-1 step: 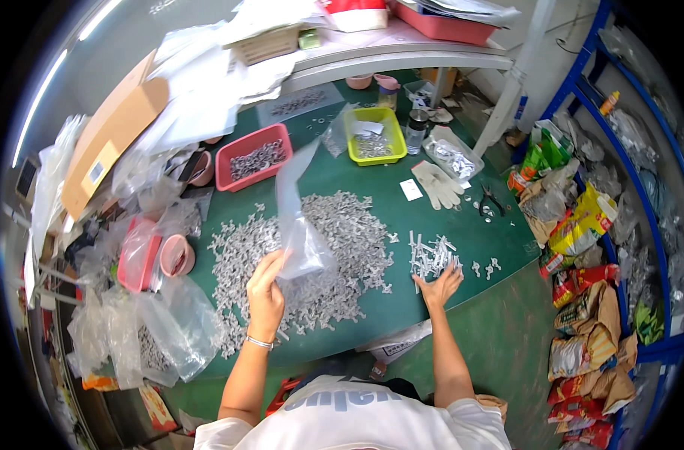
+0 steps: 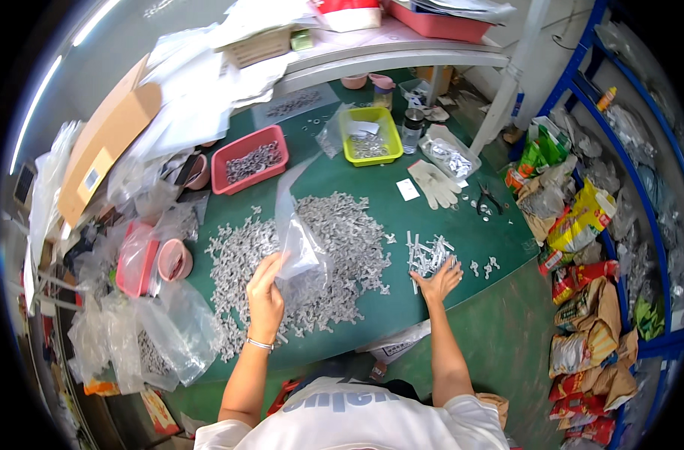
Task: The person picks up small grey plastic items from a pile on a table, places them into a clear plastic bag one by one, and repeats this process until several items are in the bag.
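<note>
A clear plastic bag (image 2: 303, 244) is pinched at its near edge in my left hand (image 2: 266, 294). It stands up over a broad heap of small grey metal parts (image 2: 349, 236), hiding some of them. My right hand (image 2: 438, 286), thumb and fingers spread, rests at the near side of a small pile of slim silvery stick-shaped pieces (image 2: 426, 255). Its fingertips seem to touch the closest pieces; I see nothing gripped there. A few loose grey parts (image 2: 491, 265) lie just right of that hand.
Behind the heap stand a pink tray (image 2: 220, 171) and a yellow-green tray (image 2: 373, 159) holding metal parts. A white glove (image 2: 434, 185) and pliers (image 2: 490, 198) lie far right on the green table. Plastic bags (image 2: 181, 322) crowd the left; a blue shelf (image 2: 628, 135) stands right.
The bag's upper end has sagged slightly lower. Both hands keep nearly the same places, and the whole view has shifted a little.
</note>
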Tool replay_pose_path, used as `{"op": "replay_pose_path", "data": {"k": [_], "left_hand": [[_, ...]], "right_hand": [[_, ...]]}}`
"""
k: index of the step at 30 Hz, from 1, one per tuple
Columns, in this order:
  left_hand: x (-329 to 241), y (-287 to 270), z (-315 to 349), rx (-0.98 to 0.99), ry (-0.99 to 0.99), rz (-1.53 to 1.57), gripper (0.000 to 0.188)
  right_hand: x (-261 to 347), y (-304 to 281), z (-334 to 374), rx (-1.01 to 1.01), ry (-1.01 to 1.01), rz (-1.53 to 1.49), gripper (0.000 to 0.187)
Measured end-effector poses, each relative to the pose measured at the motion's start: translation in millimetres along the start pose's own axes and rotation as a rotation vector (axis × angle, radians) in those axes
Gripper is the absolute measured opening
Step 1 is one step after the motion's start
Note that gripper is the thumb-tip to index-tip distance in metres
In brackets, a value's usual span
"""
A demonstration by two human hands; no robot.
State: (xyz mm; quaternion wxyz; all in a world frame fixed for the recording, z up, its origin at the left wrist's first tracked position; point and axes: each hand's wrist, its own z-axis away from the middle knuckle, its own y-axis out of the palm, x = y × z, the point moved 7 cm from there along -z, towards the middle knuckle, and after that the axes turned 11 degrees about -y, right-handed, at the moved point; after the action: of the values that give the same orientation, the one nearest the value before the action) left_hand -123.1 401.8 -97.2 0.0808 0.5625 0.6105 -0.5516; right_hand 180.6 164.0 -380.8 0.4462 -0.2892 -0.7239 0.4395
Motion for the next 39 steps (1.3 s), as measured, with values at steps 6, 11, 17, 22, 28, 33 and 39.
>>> {"op": "replay_pose_path", "data": {"k": [6,11,17,22,28,33,39], "left_hand": [[26.0,40.6,-11.5,0.087,-0.044,0.018,0.044],[31.2,60.0,-21.2,0.165,-0.081,0.041,0.045],[30.7,76.6,-25.8,0.267,-0.128,0.115,0.045],[14.7,93.0,-22.6,0.27,-0.123,0.132,0.045],[-10.3,112.2,-10.0,0.154,-0.156,0.053,0.045],[-41.8,135.8,21.1,-0.045,-0.292,-0.049,0.045],[-92.5,166.3,54.2,-0.1,-0.403,-0.165,0.043]], "right_hand": [[6.9,34.7,-35.5,0.362,0.1,0.085,0.129],[21.2,34.4,-31.4,0.2,-0.037,0.07,0.098],[36.9,29.1,-36.9,0.282,-0.183,0.213,0.073],[34.4,26.4,-52.0,0.415,-0.299,0.273,0.075],[19.7,32.3,-65.8,0.481,-0.315,0.058,0.064],[14.9,43.1,-65.5,0.498,-0.323,-0.09,0.061],[25.6,37.7,-59.8,0.532,-0.434,-0.176,0.05]]}}
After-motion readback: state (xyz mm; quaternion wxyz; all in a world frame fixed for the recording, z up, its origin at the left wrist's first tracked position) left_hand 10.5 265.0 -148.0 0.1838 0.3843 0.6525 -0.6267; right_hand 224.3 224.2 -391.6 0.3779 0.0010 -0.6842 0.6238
